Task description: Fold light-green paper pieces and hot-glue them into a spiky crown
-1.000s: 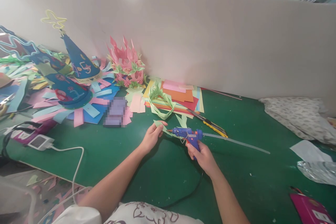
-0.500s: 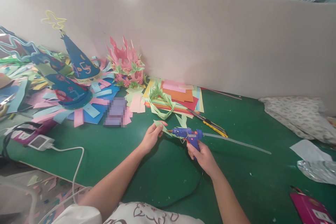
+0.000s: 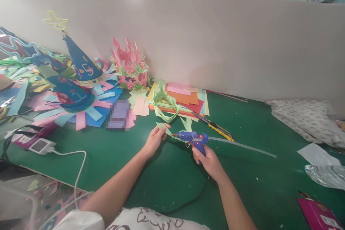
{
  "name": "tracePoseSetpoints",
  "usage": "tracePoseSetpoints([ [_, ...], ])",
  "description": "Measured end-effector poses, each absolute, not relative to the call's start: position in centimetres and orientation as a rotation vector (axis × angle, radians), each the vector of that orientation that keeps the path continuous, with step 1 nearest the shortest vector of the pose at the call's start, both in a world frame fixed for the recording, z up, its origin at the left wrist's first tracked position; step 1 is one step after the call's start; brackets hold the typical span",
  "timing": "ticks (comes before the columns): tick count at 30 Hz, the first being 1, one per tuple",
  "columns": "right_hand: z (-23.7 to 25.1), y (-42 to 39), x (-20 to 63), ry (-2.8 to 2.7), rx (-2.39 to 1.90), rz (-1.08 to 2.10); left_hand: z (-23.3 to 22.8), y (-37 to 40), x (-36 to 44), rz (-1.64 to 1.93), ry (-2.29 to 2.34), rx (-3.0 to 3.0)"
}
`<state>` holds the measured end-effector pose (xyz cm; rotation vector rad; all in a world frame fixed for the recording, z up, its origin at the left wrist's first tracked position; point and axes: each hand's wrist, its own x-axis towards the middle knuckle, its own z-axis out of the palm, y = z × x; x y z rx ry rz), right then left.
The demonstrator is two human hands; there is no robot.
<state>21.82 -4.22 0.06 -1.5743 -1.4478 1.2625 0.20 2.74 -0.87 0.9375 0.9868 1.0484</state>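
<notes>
Gluing in hand: right hand (image 3: 208, 161) grip wraps the small blue plastic hot-glue gun (image 3: 192, 138), nozzle at the pale green folded paper strip (image 3: 164, 128) pinched in the left hand (image 3: 155, 140), just above the green surface (image 3: 167, 183). Next move likely calls for steady trigger pressure.

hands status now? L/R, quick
Left hand: closed, pinching a light green paper piece.
Right hand: grip closed on the blue glue gun, nozzle at the paper.

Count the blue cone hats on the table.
2. One cone hat stands upright at back left, topped by a yellow star. The other lies tipped in front of it on the paper strips. More may be hidden in the clutter at far left.
</notes>
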Motion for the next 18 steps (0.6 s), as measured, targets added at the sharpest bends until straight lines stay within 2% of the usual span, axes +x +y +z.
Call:
tracePoseSetpoints([
  [18, -0.37, -4.35, 22.16, -1.471, -1.584, 1.238, -0.69, 2.99, -0.06, 1.092, 0.969, 0.848],
])
